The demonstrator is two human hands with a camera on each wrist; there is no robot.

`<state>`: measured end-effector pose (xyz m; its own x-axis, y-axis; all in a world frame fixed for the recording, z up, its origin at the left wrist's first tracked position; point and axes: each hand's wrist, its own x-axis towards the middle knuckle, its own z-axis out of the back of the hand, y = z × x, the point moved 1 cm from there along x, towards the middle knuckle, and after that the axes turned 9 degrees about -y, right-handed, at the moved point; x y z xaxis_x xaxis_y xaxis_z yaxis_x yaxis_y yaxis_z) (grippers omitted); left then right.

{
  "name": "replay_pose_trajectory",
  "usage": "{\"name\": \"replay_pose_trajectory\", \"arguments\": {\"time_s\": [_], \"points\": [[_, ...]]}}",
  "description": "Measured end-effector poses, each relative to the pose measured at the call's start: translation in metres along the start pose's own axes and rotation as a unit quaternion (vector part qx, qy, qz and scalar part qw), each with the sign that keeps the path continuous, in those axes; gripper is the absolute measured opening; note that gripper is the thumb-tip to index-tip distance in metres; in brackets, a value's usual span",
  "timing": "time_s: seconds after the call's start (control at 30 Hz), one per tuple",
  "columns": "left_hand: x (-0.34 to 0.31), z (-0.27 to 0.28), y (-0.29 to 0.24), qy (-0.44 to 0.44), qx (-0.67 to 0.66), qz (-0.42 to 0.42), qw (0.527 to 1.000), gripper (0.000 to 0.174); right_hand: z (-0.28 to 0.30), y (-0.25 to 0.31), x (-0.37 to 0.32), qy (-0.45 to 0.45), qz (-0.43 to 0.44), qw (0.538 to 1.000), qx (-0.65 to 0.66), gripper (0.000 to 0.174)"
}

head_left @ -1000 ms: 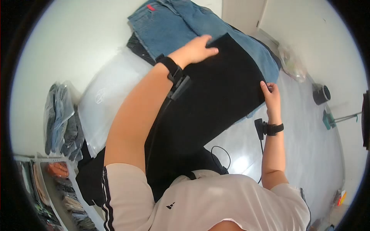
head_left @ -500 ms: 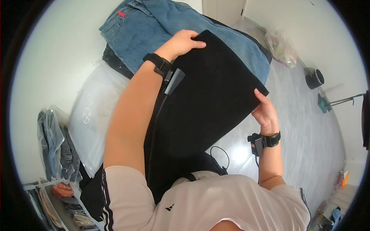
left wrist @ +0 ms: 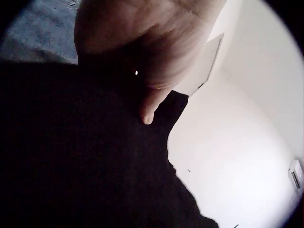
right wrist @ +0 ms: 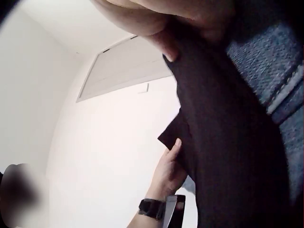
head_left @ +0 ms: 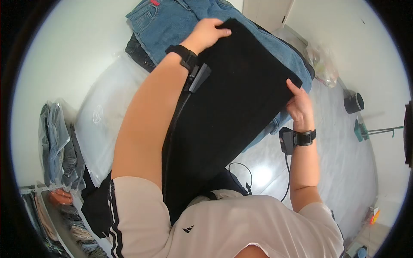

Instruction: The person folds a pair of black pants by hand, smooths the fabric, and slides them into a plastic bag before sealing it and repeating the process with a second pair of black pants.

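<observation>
2 grips: L hand [head_left: 208, 34], R hand [head_left: 300, 107] pinch black cloth [head_left: 232, 99] corners.

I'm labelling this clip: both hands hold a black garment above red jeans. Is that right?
Not quite: the jeans are blue, not red, as the head view shows. The left hand and right hand do hold the black garment above them.
</observation>
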<state>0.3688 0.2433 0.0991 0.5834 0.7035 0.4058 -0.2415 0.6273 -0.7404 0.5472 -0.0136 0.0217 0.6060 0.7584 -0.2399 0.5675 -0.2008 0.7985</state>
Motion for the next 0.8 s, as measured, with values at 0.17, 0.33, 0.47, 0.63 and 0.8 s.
{"name": "replay_pose_trajectory", "arguments": {"time_s": [0.17,0.33,0.47,0.63,0.8], "points": [[-0.008,0.001,0.012,0.027,0.061,0.024,0.997,0.032,-0.003,0.004,-0.014,-0.015,-0.033,0.999,-0.032,0.023],[-0.004,0.015,0.004,0.054,0.146,-0.026,0.987,0.027,-0.001,-0.001,-0.019,-0.031,-0.012,0.999,-0.025,0.023],[-0.027,0.032,-0.021,0.069,0.006,0.053,0.996,0.022,-0.021,0.001,-0.049,-0.057,0.119,0.989,-0.069,0.023],[-0.069,0.076,-0.031,0.062,-0.077,0.062,0.993,0.027,-0.050,-0.001,-0.116,-0.069,0.269,0.902,-0.330,0.026],[-0.120,0.127,-0.029,0.083,-0.125,0.115,0.982,0.028,-0.079,-0.029,-0.166,0.182,0.421,0.784,-0.419,0.050]]}}
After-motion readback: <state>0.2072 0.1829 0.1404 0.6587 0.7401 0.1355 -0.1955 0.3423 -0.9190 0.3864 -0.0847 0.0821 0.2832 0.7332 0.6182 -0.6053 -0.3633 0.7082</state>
